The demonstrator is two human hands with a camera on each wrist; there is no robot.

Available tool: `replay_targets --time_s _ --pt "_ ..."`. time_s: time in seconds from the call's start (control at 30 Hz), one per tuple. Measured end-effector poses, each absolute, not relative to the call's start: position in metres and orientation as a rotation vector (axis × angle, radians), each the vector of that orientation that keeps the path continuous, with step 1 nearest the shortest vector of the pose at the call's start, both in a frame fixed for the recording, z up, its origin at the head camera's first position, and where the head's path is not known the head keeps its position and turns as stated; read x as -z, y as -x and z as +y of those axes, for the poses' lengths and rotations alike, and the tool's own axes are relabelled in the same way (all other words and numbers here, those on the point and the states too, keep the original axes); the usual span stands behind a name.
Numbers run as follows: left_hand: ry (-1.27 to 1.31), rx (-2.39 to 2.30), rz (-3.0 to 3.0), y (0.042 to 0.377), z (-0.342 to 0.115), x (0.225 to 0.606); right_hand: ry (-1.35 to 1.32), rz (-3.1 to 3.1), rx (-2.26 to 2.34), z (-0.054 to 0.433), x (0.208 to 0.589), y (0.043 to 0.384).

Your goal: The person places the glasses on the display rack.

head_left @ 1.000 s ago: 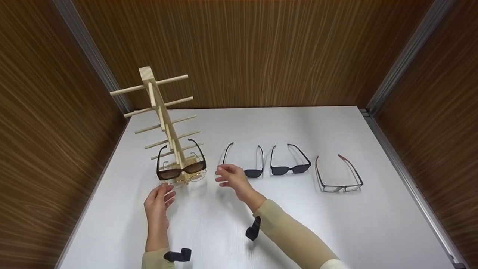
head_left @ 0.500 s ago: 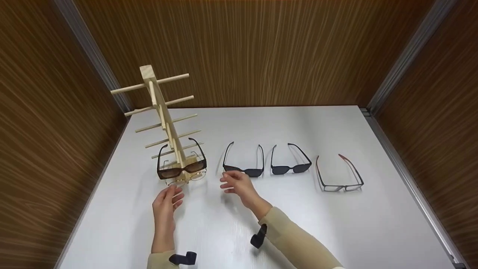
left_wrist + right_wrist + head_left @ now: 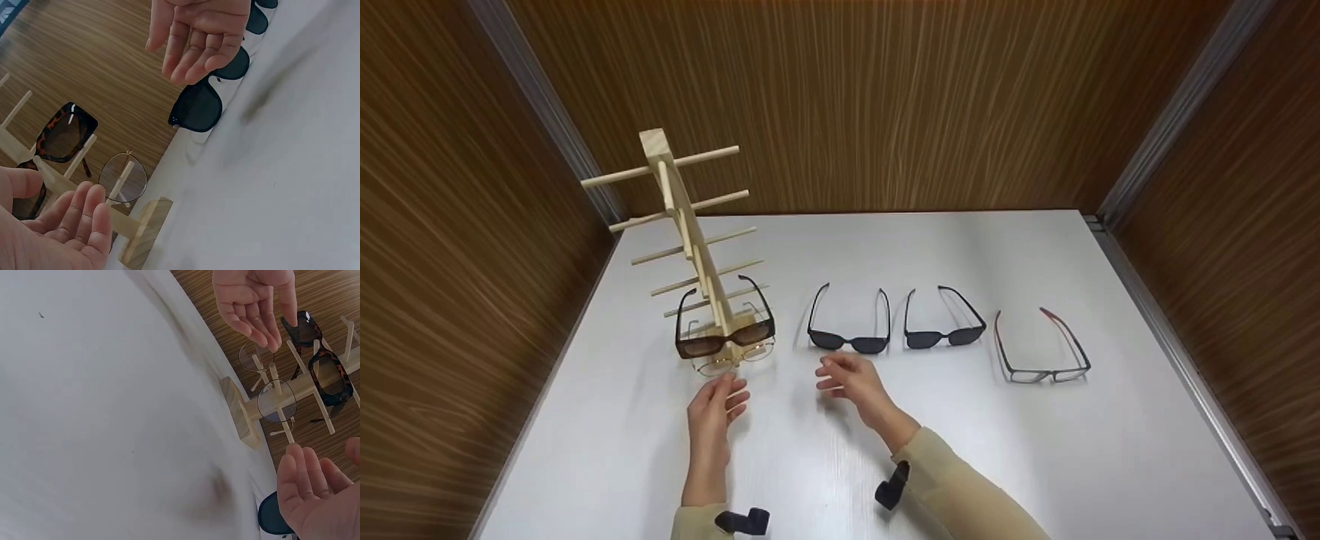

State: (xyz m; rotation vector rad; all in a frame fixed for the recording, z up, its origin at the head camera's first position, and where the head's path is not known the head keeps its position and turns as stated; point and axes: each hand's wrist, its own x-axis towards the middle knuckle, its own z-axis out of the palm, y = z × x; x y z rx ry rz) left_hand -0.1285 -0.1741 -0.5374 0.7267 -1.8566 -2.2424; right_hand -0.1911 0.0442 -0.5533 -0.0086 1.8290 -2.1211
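My left hand [image 3: 716, 405] hovers just in front of the foot of a wooden eyewear stand [image 3: 676, 187], fingers loosely bent and holding nothing. On the lower pegs hang brown tortoiseshell sunglasses [image 3: 703, 347]. Below them hang thin wire-rimmed round eyeglasses [image 3: 115, 169], close to the left fingertips in the head view. My right hand [image 3: 861, 384] is also empty, its fingers relaxed, in front of black sunglasses [image 3: 829, 341] lying on the table with their arms unfolded. Both palms face each other across a gap, as the right wrist view shows.
A second pair of black sunglasses [image 3: 924, 340] lies to the right on the white table [image 3: 1117, 450]. Farther right are clear eyeglasses with red temples [image 3: 1061, 322]. Wood-grain panels [image 3: 885, 105] enclose the back and sides. The stand's upper pegs stick out sideways.
Both hands have drawn back from the stand and shifted right, toward the front of the table. The black sunglasses behind the right hand have come fully into view. The eyewear stays put.
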Motion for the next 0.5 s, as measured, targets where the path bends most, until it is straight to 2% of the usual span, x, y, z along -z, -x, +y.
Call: replay_targets --time_s 0.5 --pt "-0.72 2.299 -1.875 0.131 -0.152 0.548 -0.085 1.796 2.152 0.063 0.566 0.181"
